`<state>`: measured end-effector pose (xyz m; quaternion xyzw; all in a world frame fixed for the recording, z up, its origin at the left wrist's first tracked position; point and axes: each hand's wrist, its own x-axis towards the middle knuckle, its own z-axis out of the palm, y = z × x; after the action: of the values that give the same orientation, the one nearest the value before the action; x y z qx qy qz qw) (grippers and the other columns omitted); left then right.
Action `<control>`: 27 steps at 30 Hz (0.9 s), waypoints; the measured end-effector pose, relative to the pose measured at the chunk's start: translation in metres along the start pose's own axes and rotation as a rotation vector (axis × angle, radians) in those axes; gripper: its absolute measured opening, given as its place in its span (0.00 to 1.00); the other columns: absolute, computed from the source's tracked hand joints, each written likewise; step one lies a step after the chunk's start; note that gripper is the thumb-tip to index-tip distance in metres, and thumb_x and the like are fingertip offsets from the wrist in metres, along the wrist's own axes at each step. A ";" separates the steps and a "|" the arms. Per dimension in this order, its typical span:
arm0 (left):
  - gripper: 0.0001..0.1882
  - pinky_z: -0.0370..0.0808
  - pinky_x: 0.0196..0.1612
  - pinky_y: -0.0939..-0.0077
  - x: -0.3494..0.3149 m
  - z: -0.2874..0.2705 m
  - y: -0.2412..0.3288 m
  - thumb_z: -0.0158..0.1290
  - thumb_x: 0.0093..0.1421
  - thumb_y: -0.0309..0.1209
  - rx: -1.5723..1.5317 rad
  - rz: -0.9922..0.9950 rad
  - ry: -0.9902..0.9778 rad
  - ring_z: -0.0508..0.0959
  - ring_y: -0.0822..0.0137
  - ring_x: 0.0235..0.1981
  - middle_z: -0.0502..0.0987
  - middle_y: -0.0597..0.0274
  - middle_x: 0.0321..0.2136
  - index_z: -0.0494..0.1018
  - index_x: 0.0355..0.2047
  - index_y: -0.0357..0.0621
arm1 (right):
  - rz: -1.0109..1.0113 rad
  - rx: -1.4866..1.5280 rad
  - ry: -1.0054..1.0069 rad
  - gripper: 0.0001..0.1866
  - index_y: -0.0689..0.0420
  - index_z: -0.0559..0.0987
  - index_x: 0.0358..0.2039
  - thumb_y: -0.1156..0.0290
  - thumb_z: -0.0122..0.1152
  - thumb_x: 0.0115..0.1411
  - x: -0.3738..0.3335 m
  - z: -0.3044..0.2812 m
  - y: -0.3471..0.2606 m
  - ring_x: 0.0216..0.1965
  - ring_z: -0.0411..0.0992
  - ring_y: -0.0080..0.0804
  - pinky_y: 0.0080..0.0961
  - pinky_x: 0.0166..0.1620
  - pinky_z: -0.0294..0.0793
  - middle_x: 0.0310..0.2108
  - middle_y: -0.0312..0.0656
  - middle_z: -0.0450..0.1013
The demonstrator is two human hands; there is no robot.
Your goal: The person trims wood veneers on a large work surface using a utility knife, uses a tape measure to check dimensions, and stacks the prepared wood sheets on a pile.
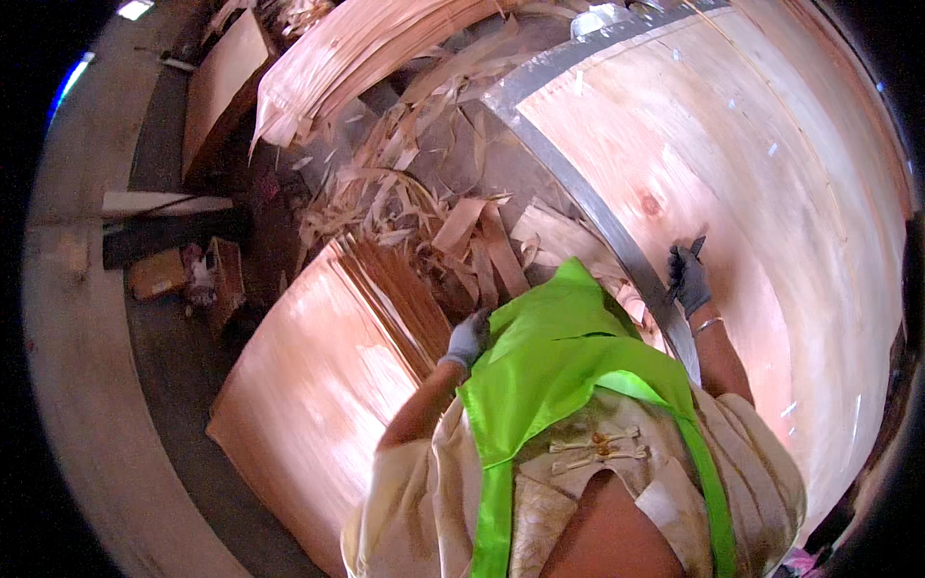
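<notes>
My right hand [689, 279], in a dark glove, is closed round a small dark knife [698, 247] whose tip points up and away. It is over a broad pale wood veneer sheet [626, 144] lying on the metal-edged table [559, 169] at right. On the left, my other hand [469, 338] wears a light grey glove. That left hand is beside my green apron [549, 361], close to the edge of a tall veneer stack [299, 366]. Its fingers are mostly hidden, so I cannot tell whether they grip anything.
Torn veneer strips [385, 207] litter the floor between the stack and the table. A second veneer pile [356, 58] lies at the far side. Further left are an upright board [226, 91] and a small cardboard box [157, 275].
</notes>
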<state>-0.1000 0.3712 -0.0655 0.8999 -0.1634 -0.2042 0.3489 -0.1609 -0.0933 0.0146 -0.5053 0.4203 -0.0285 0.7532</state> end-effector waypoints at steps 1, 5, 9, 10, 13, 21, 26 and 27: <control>0.18 0.70 0.44 0.63 0.004 0.000 -0.007 0.44 0.56 0.32 -0.039 -0.013 -0.009 0.73 0.48 0.41 0.72 0.46 0.41 0.67 0.48 0.46 | -0.026 -0.009 0.015 0.11 0.49 0.72 0.21 0.61 0.49 0.58 0.017 -0.011 0.010 0.16 0.59 0.20 0.19 0.19 0.58 0.14 0.30 0.62; 0.19 0.68 0.48 0.70 0.052 -0.029 -0.022 0.45 0.57 0.31 -0.207 -0.036 0.023 0.73 0.54 0.46 0.72 0.47 0.44 0.67 0.48 0.39 | 0.038 0.231 -0.027 0.12 0.48 0.70 0.19 0.59 0.48 0.57 0.029 0.007 0.008 0.13 0.58 0.20 0.17 0.17 0.57 0.12 0.29 0.60; 0.16 0.69 0.48 0.70 0.173 -0.078 -0.002 0.44 0.58 0.28 -0.290 0.059 0.050 0.73 0.58 0.46 0.73 0.50 0.43 0.68 0.47 0.38 | 0.142 0.222 0.070 0.13 0.46 0.70 0.18 0.58 0.50 0.57 0.048 -0.024 0.035 0.11 0.59 0.21 0.16 0.13 0.56 0.12 0.29 0.62; 0.16 0.70 0.46 0.70 0.208 -0.090 -0.006 0.44 0.58 0.27 -0.110 0.036 0.017 0.73 0.59 0.46 0.73 0.51 0.43 0.68 0.47 0.38 | 0.174 0.230 0.044 0.14 0.46 0.69 0.17 0.56 0.51 0.57 0.044 -0.016 0.022 0.10 0.58 0.21 0.17 0.12 0.56 0.11 0.29 0.61; 0.15 0.71 0.44 0.71 0.312 -0.120 0.001 0.44 0.58 0.27 -0.151 0.242 0.053 0.74 0.59 0.44 0.74 0.51 0.43 0.69 0.46 0.39 | 0.191 0.355 0.063 0.17 0.45 0.66 0.15 0.53 0.52 0.56 0.036 -0.006 0.010 0.07 0.55 0.21 0.18 0.09 0.53 0.09 0.28 0.59; 0.16 0.70 0.44 0.75 0.465 -0.184 0.054 0.44 0.60 0.27 -0.381 0.259 -0.172 0.74 0.66 0.43 0.74 0.52 0.42 0.67 0.48 0.37 | 0.180 0.194 0.461 0.13 0.47 0.68 0.18 0.59 0.56 0.55 0.028 0.015 0.004 0.08 0.60 0.26 0.22 0.10 0.57 0.11 0.32 0.63; 0.18 0.69 0.46 0.76 0.548 -0.224 0.037 0.45 0.60 0.30 -0.209 0.248 -0.336 0.74 0.67 0.44 0.74 0.53 0.43 0.66 0.49 0.36 | 0.193 -0.130 0.828 0.14 0.52 0.73 0.17 0.58 0.53 0.54 0.052 0.010 0.043 0.11 0.65 0.28 0.27 0.12 0.59 0.10 0.41 0.66; 0.18 0.69 0.47 0.76 0.566 -0.240 0.048 0.45 0.60 0.30 -0.095 0.242 -0.361 0.74 0.67 0.44 0.74 0.53 0.43 0.66 0.49 0.37 | 0.211 -0.360 0.972 0.15 0.54 0.74 0.16 0.58 0.53 0.53 0.056 0.012 0.056 0.11 0.66 0.28 0.29 0.13 0.60 0.11 0.43 0.67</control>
<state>0.4963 0.2251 -0.0141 0.8052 -0.3203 -0.3260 0.3778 -0.1384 -0.0829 -0.0613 -0.5100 0.7680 -0.1108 0.3713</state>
